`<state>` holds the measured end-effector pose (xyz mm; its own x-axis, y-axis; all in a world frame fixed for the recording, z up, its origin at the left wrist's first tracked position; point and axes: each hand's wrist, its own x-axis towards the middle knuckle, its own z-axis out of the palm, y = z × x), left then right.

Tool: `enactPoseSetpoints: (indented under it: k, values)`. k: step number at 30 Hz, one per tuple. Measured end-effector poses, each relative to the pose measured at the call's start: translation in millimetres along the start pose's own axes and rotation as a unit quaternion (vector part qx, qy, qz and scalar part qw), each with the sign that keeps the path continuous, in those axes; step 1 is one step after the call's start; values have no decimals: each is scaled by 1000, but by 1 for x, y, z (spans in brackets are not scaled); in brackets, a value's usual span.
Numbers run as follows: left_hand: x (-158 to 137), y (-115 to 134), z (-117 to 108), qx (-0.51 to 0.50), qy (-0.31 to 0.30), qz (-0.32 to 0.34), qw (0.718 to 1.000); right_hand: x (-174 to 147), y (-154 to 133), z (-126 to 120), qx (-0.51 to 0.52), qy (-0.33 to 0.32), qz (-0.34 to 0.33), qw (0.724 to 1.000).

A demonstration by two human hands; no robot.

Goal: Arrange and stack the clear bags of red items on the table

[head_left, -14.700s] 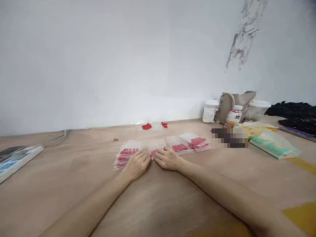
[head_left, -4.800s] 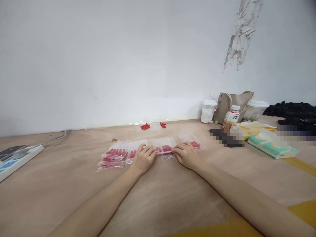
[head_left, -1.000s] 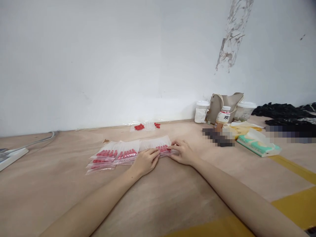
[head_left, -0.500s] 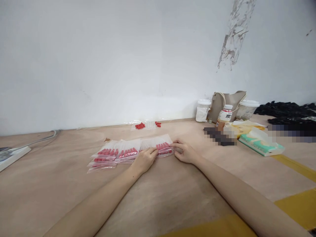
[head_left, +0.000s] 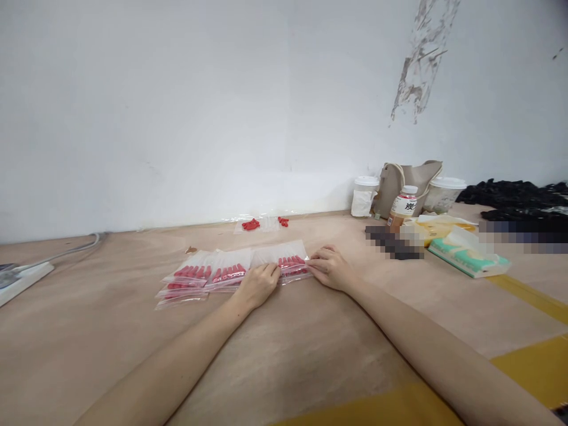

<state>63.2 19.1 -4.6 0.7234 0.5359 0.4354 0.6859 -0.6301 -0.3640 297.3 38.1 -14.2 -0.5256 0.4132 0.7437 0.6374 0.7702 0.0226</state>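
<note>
Several clear zip-lock bags with slim red pieces inside lie in a row on the table. The rightmost zip-lock bag (head_left: 278,253) is between my two hands, its red pieces (head_left: 291,261) side by side near the zip edge. My left hand (head_left: 261,284) has its fingers closed on that bag's left end, covering part of it. At the right end my right hand (head_left: 331,268) pinches the bag's edge with thumb and fingers together. To the left lie a middle bag (head_left: 228,273) and an overlapping stack of bags (head_left: 186,278).
By the wall lies a clear bag with loose red pieces (head_left: 251,225). To the right stand a lidded cup (head_left: 364,198), a drink bottle (head_left: 403,208), a grey bag (head_left: 415,177) and a tissue pack (head_left: 468,254). A power strip (head_left: 26,281) with a cable is at far left.
The fingers of my right hand have drawn closer together at the bag's right edge. My left hand stays at the left end, and the bags lie nearly as before.
</note>
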Motion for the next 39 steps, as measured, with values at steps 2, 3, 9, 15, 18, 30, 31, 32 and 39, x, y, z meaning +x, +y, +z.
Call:
enactPoseSetpoints:
  k: [2, 3, 9, 15, 18, 30, 31, 32, 39]
  values:
    - [0, 0, -1, 10, -6, 4, 1000, 4, -8, 1, -16, 16, 13, 1000]
    - [0, 0, -1, 15, -8, 6, 1000, 6, -12, 3, -27, 22, 13, 999]
    - [-2, 0, 1, 13, 9, 10, 1000, 21, -38, 20, -99, 8, -48, 994]
    - [-2, -1, 2, 16, 37, 20, 999, 28, -42, 30, -164, 10, -113, 980]
    - [-2, -1, 0, 36, 36, 27, 998, 26, -40, 27, -195, 10, -147, 970]
    - [-1, -1, 2, 14, 54, 50, 997, 5, -18, -4, -226, -23, -132, 965]
    - [-1, 0, 2, 15, 55, 51, 997, 3, -17, -6, -224, -31, -122, 966]
    - [0, 0, 2, 15, 56, 53, 997, 2, -16, -8, -225, -37, -114, 967]
    - [0, 1, 3, 12, 90, 78, 993, -7, -8, -14, -311, -25, -105, 944]
